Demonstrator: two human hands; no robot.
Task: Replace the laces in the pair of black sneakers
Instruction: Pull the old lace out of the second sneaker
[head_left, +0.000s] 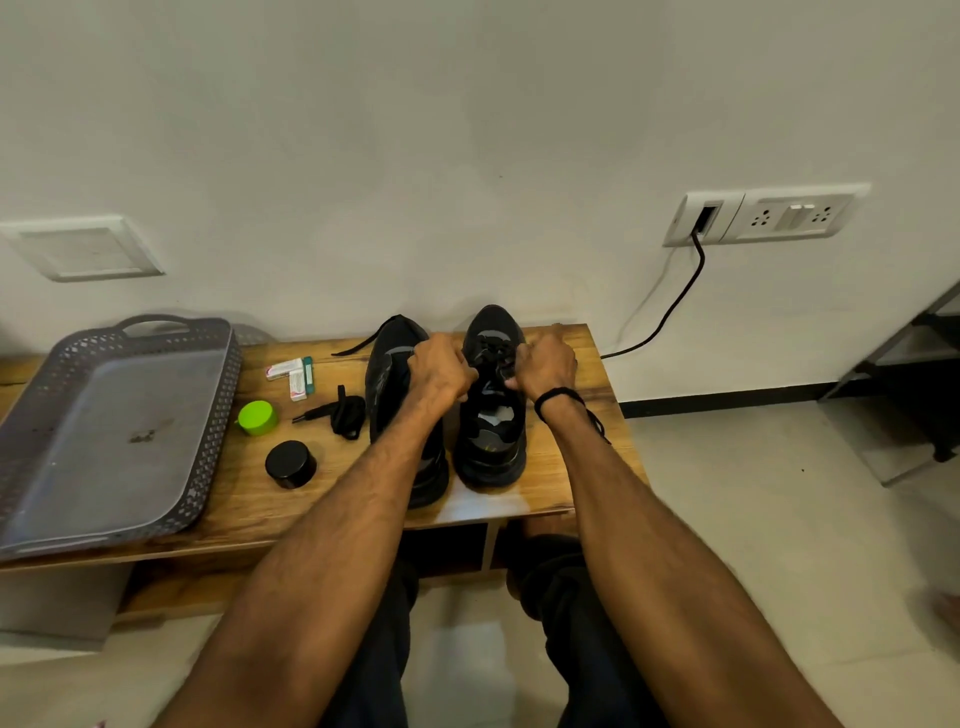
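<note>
Two black sneakers stand side by side on a low wooden table (566, 467), toes toward the wall. My left hand (441, 371) and my right hand (545, 364) sit over the laced upper of the right sneaker (491, 441), fingers curled and pinching its black lace (491, 353) from either side. The left sneaker (387, 379) is partly hidden by my left forearm; a loose black lace (358, 345) trails from its toe end. A bundled black lace (343, 415) lies on the table left of the shoes.
A grey perforated tray (104, 426) fills the table's left part. Beside it lie a green cap (257, 417), a black round tin (291, 464) and small white packets (291, 375). A black cable (670, 306) runs from a wall socket (701, 218) down behind the table.
</note>
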